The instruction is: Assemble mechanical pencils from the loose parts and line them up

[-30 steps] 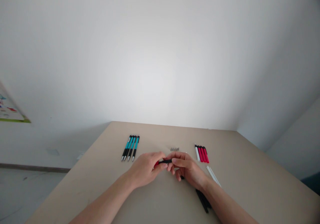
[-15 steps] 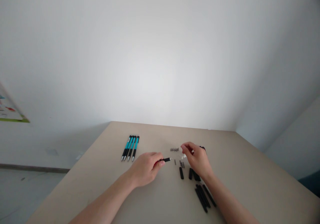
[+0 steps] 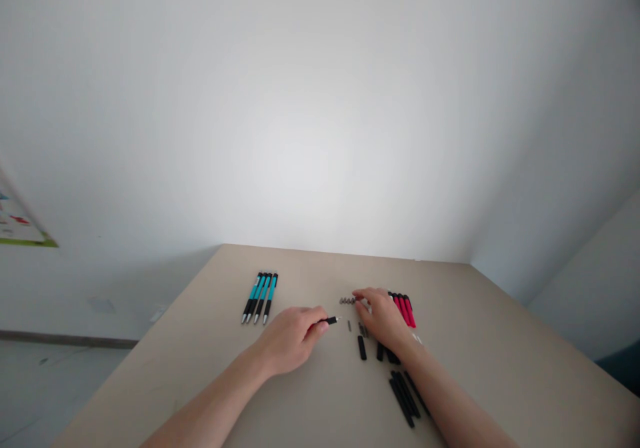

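Note:
My left hand (image 3: 294, 340) is closed around a pen barrel, most of it hidden in the palm. Its black grip (image 3: 331, 321) points right, with a thin pale refill tip showing at the end. My right hand (image 3: 381, 315) is at the right end of a short row of silver pen tips (image 3: 347, 301), with thumb and forefinger pinched about the last one. Small metal springs (image 3: 349, 326) lie between the hands. Below them is a loose black grip (image 3: 362, 348), with more black grips (image 3: 381, 352) partly under my right wrist.
Several turquoise pens (image 3: 261, 297) lie in a row at the left. Red pen barrels (image 3: 404, 309) lie just beyond my right hand. Black tubes (image 3: 401, 398) are beside my right forearm, near white refill pieces (image 3: 417, 339). The table (image 3: 200, 341) meets a white wall.
My right hand has moved left and down to the row of pen tips, uncovering the red barrels and white pieces. My left hand stays in place, holding the pen barrel.

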A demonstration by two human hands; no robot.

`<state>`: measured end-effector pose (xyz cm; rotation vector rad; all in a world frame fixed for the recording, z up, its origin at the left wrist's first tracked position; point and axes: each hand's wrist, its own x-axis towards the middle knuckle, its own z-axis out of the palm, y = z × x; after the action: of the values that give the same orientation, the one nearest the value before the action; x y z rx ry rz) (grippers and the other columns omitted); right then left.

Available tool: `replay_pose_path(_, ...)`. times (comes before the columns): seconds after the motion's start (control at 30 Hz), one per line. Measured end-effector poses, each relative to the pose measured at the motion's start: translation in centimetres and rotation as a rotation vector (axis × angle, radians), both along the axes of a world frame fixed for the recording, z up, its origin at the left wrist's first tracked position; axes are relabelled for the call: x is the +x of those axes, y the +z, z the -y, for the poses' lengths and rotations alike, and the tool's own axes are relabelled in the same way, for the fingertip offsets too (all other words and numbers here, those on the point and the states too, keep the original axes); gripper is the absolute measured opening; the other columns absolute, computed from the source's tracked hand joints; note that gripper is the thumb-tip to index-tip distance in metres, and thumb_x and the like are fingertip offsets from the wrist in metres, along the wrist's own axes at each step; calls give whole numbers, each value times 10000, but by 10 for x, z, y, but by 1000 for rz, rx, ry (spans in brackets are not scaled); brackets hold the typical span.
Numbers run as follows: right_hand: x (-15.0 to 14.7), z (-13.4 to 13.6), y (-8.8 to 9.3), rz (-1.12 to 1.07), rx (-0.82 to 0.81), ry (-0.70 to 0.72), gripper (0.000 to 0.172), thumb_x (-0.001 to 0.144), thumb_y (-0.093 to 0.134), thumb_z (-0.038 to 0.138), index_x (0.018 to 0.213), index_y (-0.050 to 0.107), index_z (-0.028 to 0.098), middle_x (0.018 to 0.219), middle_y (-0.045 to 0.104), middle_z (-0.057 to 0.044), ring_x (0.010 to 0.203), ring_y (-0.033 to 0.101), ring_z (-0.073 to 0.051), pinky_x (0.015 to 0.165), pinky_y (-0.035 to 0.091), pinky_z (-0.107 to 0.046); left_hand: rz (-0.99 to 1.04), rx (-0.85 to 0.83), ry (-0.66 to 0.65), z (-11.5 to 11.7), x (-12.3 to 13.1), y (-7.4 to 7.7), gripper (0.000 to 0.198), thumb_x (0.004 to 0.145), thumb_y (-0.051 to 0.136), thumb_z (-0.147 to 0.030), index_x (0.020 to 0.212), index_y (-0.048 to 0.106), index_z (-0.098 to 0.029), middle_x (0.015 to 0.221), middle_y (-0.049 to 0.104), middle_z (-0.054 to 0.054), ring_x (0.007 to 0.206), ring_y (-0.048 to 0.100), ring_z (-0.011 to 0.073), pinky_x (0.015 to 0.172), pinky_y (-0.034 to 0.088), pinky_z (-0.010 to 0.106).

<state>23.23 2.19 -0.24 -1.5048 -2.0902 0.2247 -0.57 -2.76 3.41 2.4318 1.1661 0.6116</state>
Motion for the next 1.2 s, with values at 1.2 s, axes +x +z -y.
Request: replay_pose_path(1.2, -31, 44, 29, -571, 17, 337, 93, 856, 554, 224, 828, 637, 194, 774, 605, -28, 644, 495, -139, 610, 405, -258, -70, 47, 20, -2, -4, -3, 256, 938, 392, -280, 720, 500, -199, 689, 552, -3, 652, 527, 157, 596, 298, 247)
